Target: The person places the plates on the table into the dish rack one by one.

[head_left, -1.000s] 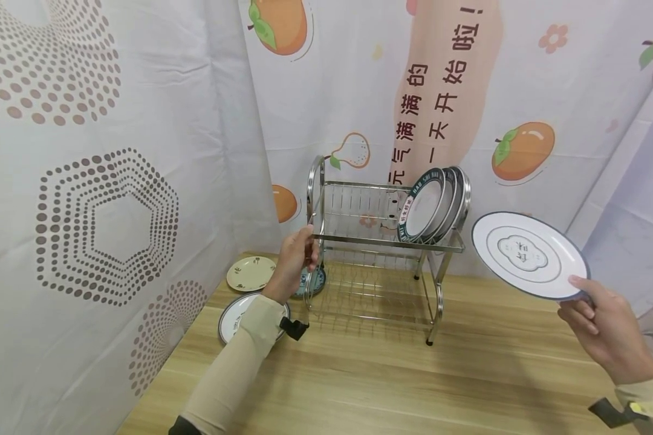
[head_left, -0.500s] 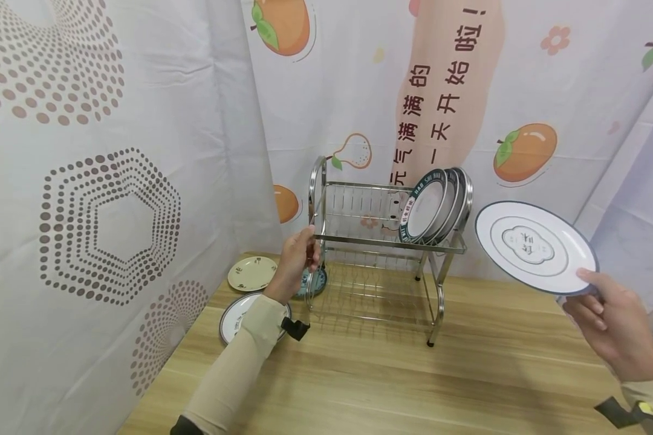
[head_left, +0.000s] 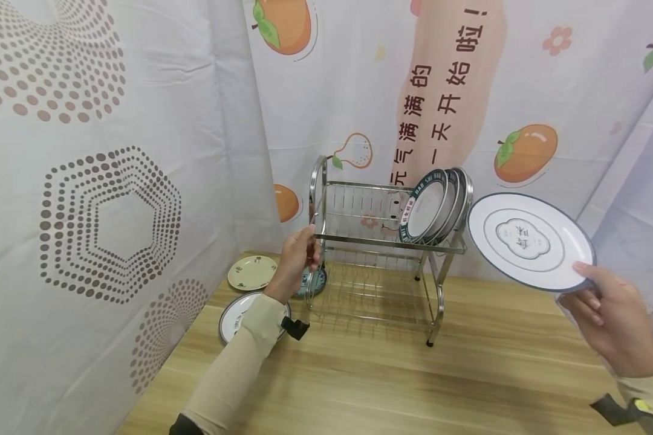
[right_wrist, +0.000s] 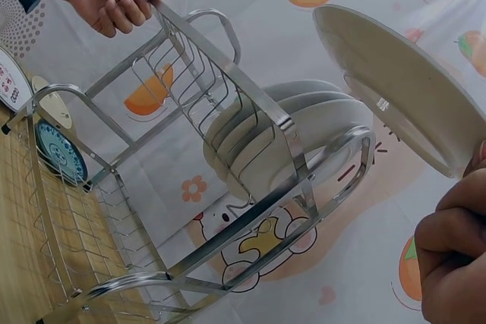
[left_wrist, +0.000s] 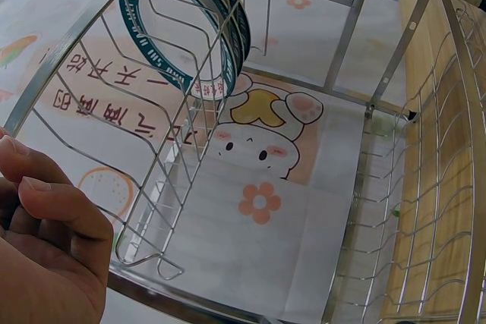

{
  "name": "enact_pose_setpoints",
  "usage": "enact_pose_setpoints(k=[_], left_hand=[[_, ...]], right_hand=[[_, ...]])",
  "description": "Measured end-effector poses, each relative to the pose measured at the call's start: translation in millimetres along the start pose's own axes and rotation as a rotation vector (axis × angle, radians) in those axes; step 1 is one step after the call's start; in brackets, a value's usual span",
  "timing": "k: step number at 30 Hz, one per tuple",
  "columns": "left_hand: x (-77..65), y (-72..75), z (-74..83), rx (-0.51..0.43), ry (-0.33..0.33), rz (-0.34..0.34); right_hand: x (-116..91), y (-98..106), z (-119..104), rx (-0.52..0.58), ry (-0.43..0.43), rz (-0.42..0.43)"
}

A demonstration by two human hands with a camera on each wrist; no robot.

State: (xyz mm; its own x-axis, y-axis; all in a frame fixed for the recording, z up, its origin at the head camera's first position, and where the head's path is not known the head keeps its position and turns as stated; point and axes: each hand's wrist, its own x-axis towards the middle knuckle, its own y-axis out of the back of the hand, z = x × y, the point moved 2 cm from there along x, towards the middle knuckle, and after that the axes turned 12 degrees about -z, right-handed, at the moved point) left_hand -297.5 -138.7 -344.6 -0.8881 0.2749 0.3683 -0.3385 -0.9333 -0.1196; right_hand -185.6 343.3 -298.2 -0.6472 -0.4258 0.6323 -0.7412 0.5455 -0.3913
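My right hand [head_left: 617,317] pinches a white plate [head_left: 530,241] with a blue rim and printed characters, thumb on its face and fingers beneath. The plate is held in the air to the right of a two-tier metal dish rack [head_left: 367,239]. In the right wrist view the plain underside of this plate [right_wrist: 406,85] shows. My left hand [head_left: 296,263] grips the front left corner of the rack's upper shelf, fingers curled. Several green-rimmed plates [head_left: 425,208] stand on edge at the right end of that shelf.
Left of the rack, on the wooden table [head_left: 402,386], lie a cream plate [head_left: 252,273], a dark-rimmed white plate [head_left: 234,317] partly behind the left forearm, and a blue patterned plate [head_left: 318,281]. Printed curtains [head_left: 354,90] stand behind and at the left.
The right hand has raised and turned the blue-rimmed plate, moving it right, then slightly back left toward the rack. The left hand stays at the rack corner.
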Motion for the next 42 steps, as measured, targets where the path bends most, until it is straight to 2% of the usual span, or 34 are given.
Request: enact_pose_setpoints(k=[3,5,13,20,24,31,35,42], left_hand=[[-0.1,0.2,-0.7,-0.001,0.005,0.001],[0.3,0.1,-0.8,-0.007,0.009,-0.002],[1.9,-3.1,3.2,-0.032,-0.002,-0.007],[3.4,-2.7,3.1,-0.021,0.006,-0.007],[3.1,-1.2,1.7,-0.028,0.007,-0.003],[2.3,-0.2,0.7,-0.026,-0.003,-0.009],[2.1,0.5,0.7,-0.026,-0.005,-0.013],[1.3,1.7,-1.1,-0.018,-0.007,-0.018]], right_hand=[[3.2,-2.7,1.4,0.032,0.0,-0.003],[5.7,-5.3,1.9,0.009,0.01,0.002],[23.6,-18.2,7.0,-0.226,0.032,0.092],[38.9,-29.8,10.8,-0.167,0.054,0.099],[46.0,-34.3,12.2,-0.272,0.051,0.155],[56.3,-40.4,16.8,-0.468,0.045,0.322],[64.0,-44.9,20.5,-0.511,0.042,0.356],[76.9,-55.4,28.0,-0.626,0.03,0.33]])
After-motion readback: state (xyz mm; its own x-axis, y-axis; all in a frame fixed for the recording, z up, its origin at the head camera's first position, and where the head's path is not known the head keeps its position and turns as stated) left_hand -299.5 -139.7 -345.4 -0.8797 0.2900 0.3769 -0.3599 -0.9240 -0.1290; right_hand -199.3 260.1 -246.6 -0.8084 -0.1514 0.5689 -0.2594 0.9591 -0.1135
